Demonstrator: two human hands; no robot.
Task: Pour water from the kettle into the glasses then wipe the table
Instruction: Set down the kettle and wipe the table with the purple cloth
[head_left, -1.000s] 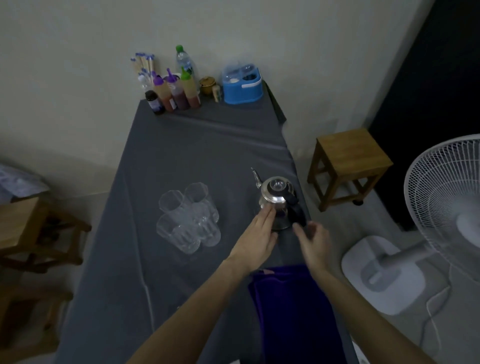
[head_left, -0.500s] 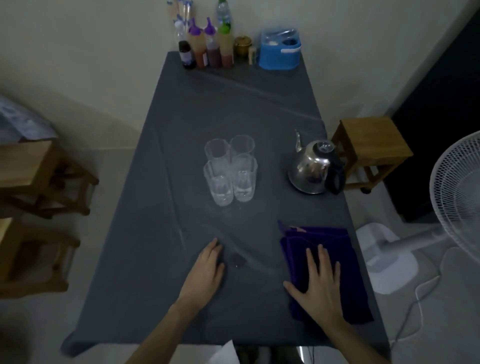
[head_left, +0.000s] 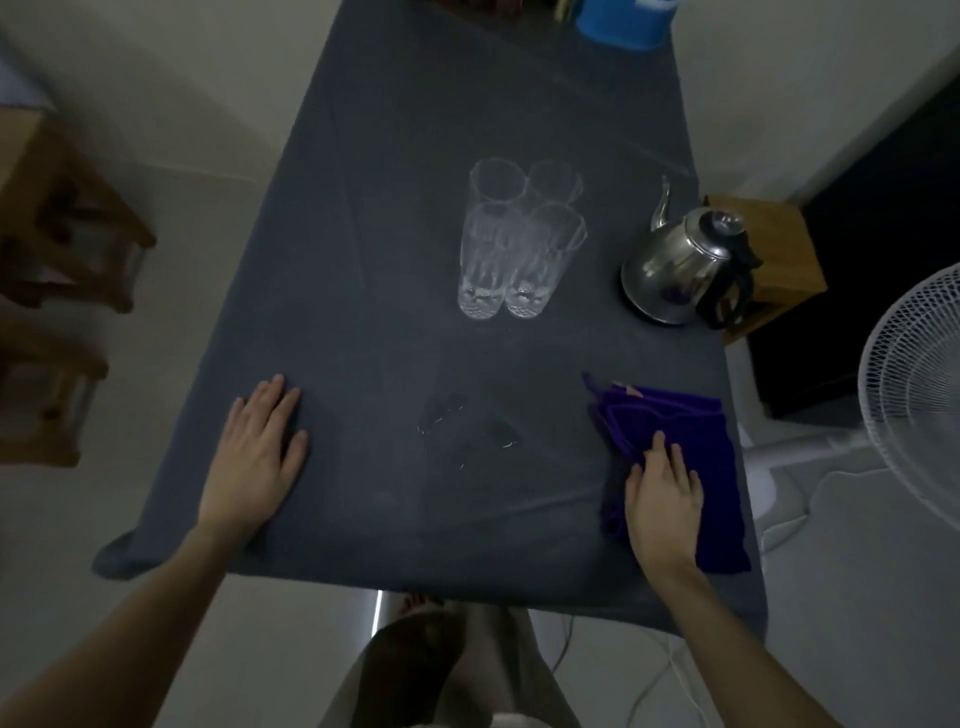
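Note:
Several clear glasses (head_left: 511, 244) stand clustered mid-table on the dark grey tablecloth (head_left: 374, 260). A steel kettle (head_left: 680, 267) with a black handle stands upright to their right, near the table's right edge. A purple cloth (head_left: 696, 441) lies at the near right corner. My right hand (head_left: 662, 499) rests flat on the cloth's left part, fingers spread. My left hand (head_left: 254, 462) lies flat on the tablecloth near the left edge, holding nothing. Small wet spots (head_left: 452, 421) glint on the tablecloth between my hands.
A blue container (head_left: 623, 21) stands at the table's far end. A wooden stool (head_left: 779, 244) is right of the kettle, a white fan (head_left: 914, 395) further right with its cord on the floor. Wooden furniture (head_left: 57, 249) stands to the left.
Both hands have left the kettle and come down flat near the table's front, the right onto the purple cloth. My left hand has since slid further left. My view has tilted downward.

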